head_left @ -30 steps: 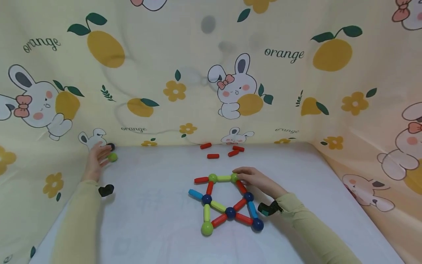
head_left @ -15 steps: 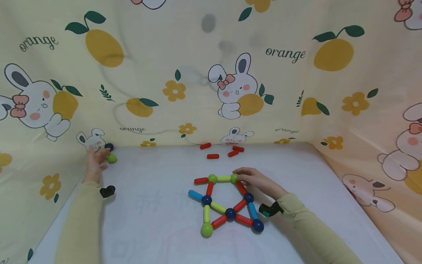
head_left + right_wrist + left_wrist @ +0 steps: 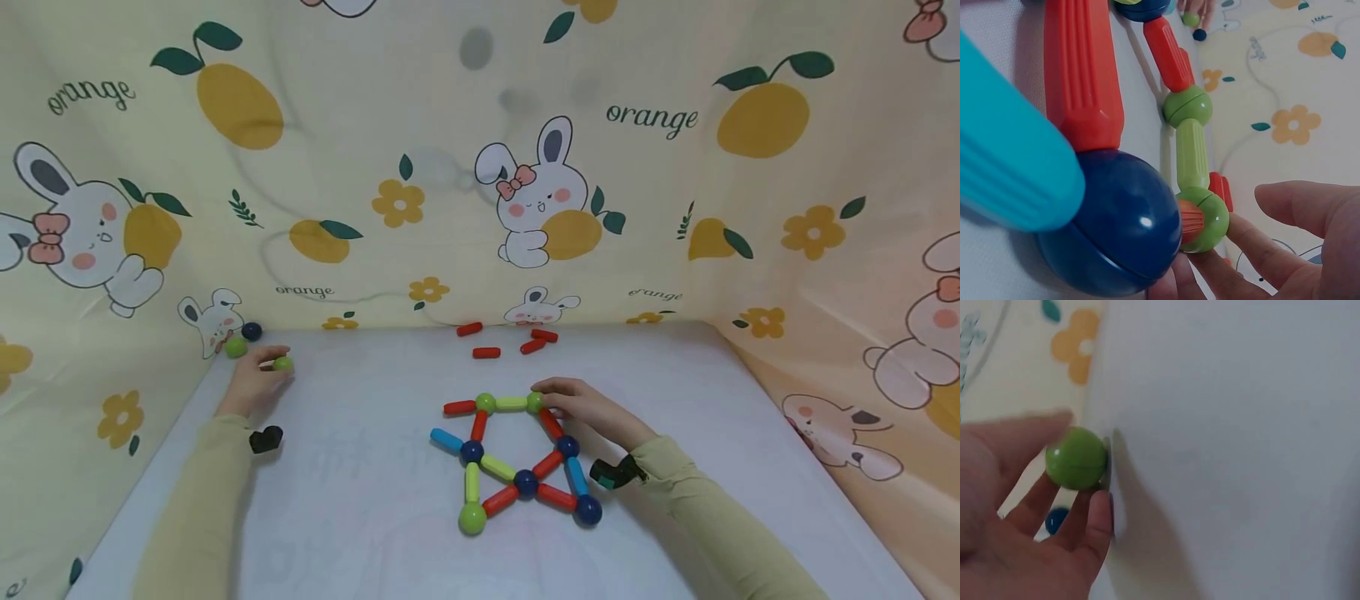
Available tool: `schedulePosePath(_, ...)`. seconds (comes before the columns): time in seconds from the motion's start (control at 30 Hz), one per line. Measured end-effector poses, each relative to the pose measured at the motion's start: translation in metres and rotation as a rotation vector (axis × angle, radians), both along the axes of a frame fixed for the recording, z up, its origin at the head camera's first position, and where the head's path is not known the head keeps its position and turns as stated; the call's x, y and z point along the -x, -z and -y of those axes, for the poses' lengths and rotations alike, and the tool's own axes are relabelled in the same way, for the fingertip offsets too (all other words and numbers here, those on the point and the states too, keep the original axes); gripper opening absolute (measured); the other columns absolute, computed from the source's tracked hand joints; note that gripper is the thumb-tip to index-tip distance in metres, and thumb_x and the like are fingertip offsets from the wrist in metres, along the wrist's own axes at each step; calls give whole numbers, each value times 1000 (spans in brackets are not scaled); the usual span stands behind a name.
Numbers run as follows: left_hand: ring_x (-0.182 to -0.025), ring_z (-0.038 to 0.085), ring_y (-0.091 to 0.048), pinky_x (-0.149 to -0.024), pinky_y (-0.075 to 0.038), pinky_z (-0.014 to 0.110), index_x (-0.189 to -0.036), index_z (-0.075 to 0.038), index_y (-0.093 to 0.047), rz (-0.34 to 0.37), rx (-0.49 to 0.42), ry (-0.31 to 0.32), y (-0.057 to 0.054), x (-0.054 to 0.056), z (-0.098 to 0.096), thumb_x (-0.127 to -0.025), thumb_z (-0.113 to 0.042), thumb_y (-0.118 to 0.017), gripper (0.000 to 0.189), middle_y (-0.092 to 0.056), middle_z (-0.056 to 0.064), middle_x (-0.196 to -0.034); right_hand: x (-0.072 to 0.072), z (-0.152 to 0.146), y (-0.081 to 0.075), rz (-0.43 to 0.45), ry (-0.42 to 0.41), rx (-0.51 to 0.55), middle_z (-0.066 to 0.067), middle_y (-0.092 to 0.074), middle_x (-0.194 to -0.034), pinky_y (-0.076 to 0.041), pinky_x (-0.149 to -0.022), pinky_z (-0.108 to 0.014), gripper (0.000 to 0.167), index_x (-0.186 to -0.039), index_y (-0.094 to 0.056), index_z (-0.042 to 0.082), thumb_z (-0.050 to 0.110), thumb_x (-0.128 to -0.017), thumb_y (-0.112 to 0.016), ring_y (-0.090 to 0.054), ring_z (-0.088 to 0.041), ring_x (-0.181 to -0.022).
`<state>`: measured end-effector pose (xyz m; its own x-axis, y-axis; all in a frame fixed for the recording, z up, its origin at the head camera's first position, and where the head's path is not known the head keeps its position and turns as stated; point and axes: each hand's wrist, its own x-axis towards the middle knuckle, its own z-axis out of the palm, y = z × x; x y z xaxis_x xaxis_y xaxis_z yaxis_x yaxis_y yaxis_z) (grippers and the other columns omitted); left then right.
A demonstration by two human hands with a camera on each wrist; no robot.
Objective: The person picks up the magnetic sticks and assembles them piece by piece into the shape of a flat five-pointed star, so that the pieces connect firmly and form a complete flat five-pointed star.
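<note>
In the head view my left hand holds a green ball between thumb and fingers, close over the table at the far left. The left wrist view shows this green ball with fingers curled behind it. My right hand rests at the far right corner of a flat frame of rods and balls, fingers touching its green ball. In the right wrist view the thumb stands apart from that ball, fingers extended against it. Red, blue and light-green rods join green and dark blue balls in the frame.
A second green ball and a dark blue ball lie in the far left corner by the patterned cloth wall. Several loose red rods lie near the back edge. A blue rod sticks out leftward from the frame.
My left hand has closed on a green ball and moved it right and slightly nearer, uncovering another green ball behind. The right hand and the frame have stayed in place.
</note>
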<state>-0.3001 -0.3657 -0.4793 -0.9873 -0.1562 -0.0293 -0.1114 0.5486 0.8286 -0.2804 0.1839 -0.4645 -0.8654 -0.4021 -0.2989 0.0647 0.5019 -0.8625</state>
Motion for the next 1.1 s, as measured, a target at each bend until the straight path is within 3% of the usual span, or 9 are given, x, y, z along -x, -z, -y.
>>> schedulePosePath(0.1, -118, 43, -44, -99, -38, 51, -133, 6, -48, -2, 64, -2, 0, 0, -11, -90, 0, -58, 44, -43, 29, -134, 0, 0, 0, 4, -1, 5, -9, -52, -133, -45, -97, -41, 42, -135, -52, 8, 29, -99, -51, -48, -26, -116)
schedulePosePath(0.23, -118, 40, -45, -97, -42, 48, -134, 5, -48, 1, 56, -13, -7, -2, -32, -93, -6, -58, 43, -45, 27, -134, 1, -1, 1, 9, 7, 3, -8, -53, -132, -45, -96, -41, 42, -134, -53, 8, 30, -99, -52, -49, -25, -114)
schedulePosePath(0.4, -114, 34, -52, -90, -50, 38, -136, 4, -46, 21, -84, 78, -10, -7, -68, -98, -18, -56, 45, -49, 24, -131, 1, -2, 2, 13, 21, 5, -7, -53, -132, -45, -96, -41, 41, -133, -55, 10, 30, -98, -53, -50, -24, -114)
schedulePosePath(0.6, -97, 25, -64, -82, -54, 33, -128, 4, -53, 115, -308, 216, -3, -25, -122, -95, -23, -61, 42, -59, 21, -118, 0, -3, 0, 8, -1, 17, -10, -51, -134, -44, -97, -43, 43, -135, -52, 7, 31, -99, -51, -49, -26, -116)
schedulePosePath(0.83, -86, 21, -65, -76, -56, 33, -113, 0, -59, 175, -365, 293, 6, -46, -166, -89, -22, -69, 34, -65, 13, -101, 0, -2, 1, 21, 8, 23, -10, -53, -131, -45, -96, -43, 43, -135, -52, 6, 30, -99, -52, -50, -25, -114)
schedulePosePath(1.1, -81, 23, -66, -74, -57, 34, -109, 1, -58, 183, -395, 330, 7, -62, -183, -89, -18, -69, 30, -67, 14, -98, -1, -1, -1, 11, 6, 26, -10, -54, -131, -44, -97, -44, 42, -135, -52, 6, 28, -99, -51, -51, -26, -113)
